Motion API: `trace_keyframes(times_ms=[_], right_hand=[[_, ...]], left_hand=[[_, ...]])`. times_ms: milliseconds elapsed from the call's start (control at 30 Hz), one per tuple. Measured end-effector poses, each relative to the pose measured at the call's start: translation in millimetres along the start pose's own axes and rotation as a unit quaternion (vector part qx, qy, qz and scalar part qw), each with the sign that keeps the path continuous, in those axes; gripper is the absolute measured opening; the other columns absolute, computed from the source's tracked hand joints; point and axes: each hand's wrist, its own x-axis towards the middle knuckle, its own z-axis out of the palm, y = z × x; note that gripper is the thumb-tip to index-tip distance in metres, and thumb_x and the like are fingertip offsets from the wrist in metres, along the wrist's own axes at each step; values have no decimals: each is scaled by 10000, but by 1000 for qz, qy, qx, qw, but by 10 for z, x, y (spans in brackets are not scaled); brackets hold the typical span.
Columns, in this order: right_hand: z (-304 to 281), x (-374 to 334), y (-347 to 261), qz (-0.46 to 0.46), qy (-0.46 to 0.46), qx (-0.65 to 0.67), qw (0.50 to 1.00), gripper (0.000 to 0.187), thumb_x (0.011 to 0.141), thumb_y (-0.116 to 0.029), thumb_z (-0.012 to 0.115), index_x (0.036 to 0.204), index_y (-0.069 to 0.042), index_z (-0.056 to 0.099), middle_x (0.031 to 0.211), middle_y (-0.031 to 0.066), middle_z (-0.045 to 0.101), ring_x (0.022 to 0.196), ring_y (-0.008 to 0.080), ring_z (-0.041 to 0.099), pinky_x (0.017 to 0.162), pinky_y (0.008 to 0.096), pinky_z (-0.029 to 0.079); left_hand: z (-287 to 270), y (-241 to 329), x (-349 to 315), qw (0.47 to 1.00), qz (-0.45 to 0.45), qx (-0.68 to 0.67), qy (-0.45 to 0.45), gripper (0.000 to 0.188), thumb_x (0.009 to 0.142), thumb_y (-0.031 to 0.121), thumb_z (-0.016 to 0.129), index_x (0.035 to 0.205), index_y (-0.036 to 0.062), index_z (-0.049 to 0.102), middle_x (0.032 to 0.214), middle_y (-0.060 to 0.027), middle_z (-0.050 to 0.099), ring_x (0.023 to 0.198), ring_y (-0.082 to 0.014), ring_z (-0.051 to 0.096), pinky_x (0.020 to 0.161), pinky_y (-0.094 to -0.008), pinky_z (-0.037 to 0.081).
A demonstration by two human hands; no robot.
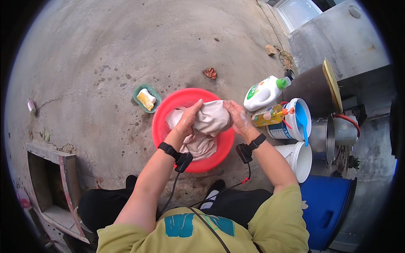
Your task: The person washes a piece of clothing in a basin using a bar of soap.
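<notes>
Where cloth (212, 118) bunches, fingers (195, 106) flank it.

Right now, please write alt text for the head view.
Two bare hands hold pale, crumpled cloth over a round red plastic basin on grey concrete. A green soap dish sits left of it; a white bottle with green cap, right.

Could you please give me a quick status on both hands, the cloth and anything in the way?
Left hand and right hand holding pale cloth over red basin. Cloth bunched, lower folds in basin. Nothing blocking hands; soap dish outside basin.
</notes>
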Motion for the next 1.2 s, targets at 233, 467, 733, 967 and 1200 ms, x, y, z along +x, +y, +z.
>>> trace_keyframes(times_ms=[233,467,733,967,1200], right_hand=[[605,-367,325,-227,18,-552,802,352,883,-347,585,836,1,572,703,203,624,692,361,629,628,418,490],[257,257,365,-163,76,-802,569,374,954,-327,436,802,-81,673,731,104,678,695,236,678,571,359,538],[429,-188,661,-234,35,-719,654,395,935,-350,456,833,-30,664,646,126,652,603,274,660,517,383,519],[328,-290,481,-215,46,-731,646,153,826,-168,527,831,-62,637,769,127,677,709,262,687,630,398,539],[23,-135,437,-138,88,-687,708,339,921,-298,469,818,-63,691,776,172,674,739,295,682,643,424,539]], left_hand=[[218,-409,-14,993,1,-70,94,552,867,524,566,1130,39,543,970,-107,623,878,-263,628,800,-431,514],[352,-828,65,984,46,-145,88,428,981,378,379,1137,30,573,1127,-147,626,978,-310,621,840,-434,516],[-5,-937,175,987,-12,-153,40,410,973,356,385,1120,25,576,1102,-163,631,971,-309,623,834,-453,519],[-102,-882,213,988,-57,-139,-38,334,961,262,407,1119,20,575,1129,-149,621,996,-307,613,866,-434,508],[96,-1182,158,987,-70,-145,17,331,970,283,407,1186,62,528,1137,-142,608,1021,-308,599,874,-436,502]])
